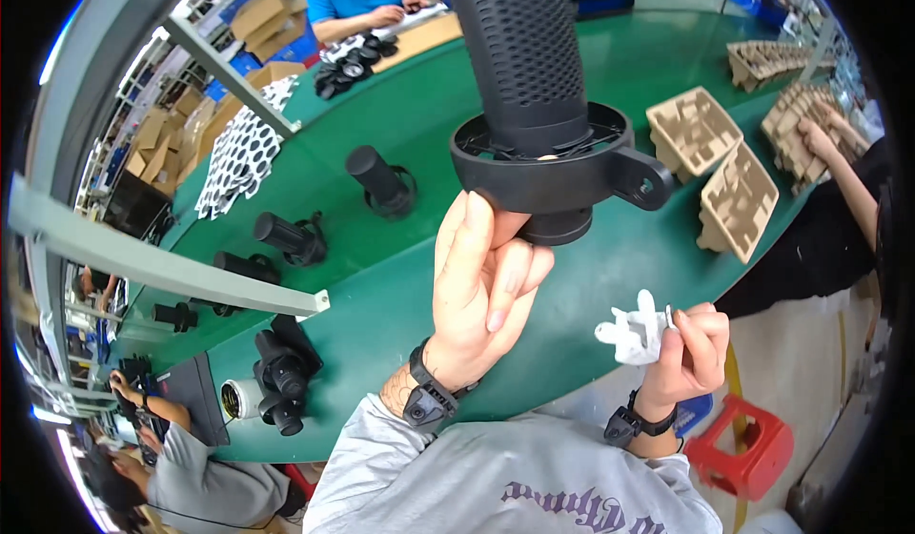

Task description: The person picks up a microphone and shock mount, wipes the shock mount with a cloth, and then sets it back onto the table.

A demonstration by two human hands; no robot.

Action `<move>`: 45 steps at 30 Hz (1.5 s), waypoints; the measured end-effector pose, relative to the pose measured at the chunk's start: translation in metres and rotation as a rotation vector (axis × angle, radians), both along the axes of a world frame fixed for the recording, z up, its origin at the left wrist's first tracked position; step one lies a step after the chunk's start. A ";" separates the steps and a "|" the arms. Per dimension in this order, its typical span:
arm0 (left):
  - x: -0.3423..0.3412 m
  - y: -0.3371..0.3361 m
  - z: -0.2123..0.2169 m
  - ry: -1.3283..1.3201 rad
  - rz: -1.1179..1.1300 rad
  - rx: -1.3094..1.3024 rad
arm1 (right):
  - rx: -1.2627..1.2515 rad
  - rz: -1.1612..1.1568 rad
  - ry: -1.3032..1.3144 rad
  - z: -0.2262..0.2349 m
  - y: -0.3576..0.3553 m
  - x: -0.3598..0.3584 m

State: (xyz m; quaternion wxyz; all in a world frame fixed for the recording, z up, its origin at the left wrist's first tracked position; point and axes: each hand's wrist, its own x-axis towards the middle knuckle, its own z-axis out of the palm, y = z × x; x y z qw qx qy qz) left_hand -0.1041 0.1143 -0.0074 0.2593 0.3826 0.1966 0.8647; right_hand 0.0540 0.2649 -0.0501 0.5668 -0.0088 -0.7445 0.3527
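My left hand grips a black microphone from below, fingers around the base of its round shock-mount ring. The microphone stands upright, slightly tilted, its mesh body reaching past the top of the view. A bracket with a hole juts from the ring's right side. Lower and to the right, my right hand is closed in a pinch on a crumpled white cloth. A thin, shiny edge shows by the fingertips; what it is I cannot make out.
Several similar black microphones lie along the green table to the left. Moulded brown pulp trays sit at right. A grey metal bar crosses the left side. Co-workers sit around; a red stool stands at lower right.
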 end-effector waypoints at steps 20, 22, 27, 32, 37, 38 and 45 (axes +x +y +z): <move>0.072 -0.030 0.067 0.005 0.106 0.209 | 0.598 0.025 0.300 0.147 -0.045 0.007; 0.078 -0.036 0.069 0.014 0.134 0.196 | 0.599 0.054 0.352 0.155 -0.060 -0.004; 0.089 -0.041 0.075 -0.003 0.205 0.147 | 0.621 0.013 0.420 0.164 -0.074 -0.007; 0.098 -0.038 0.079 0.003 0.297 0.084 | 0.627 -0.008 0.429 0.164 -0.075 -0.004; 0.093 -0.044 0.073 -0.020 0.299 0.108 | 0.669 0.008 0.329 0.164 -0.085 0.012; 0.096 -0.046 0.075 -0.022 0.336 0.070 | 0.647 0.006 0.356 0.166 -0.085 0.008; 0.100 -0.041 0.079 0.127 0.479 0.042 | 0.645 0.046 0.427 0.164 -0.084 -0.002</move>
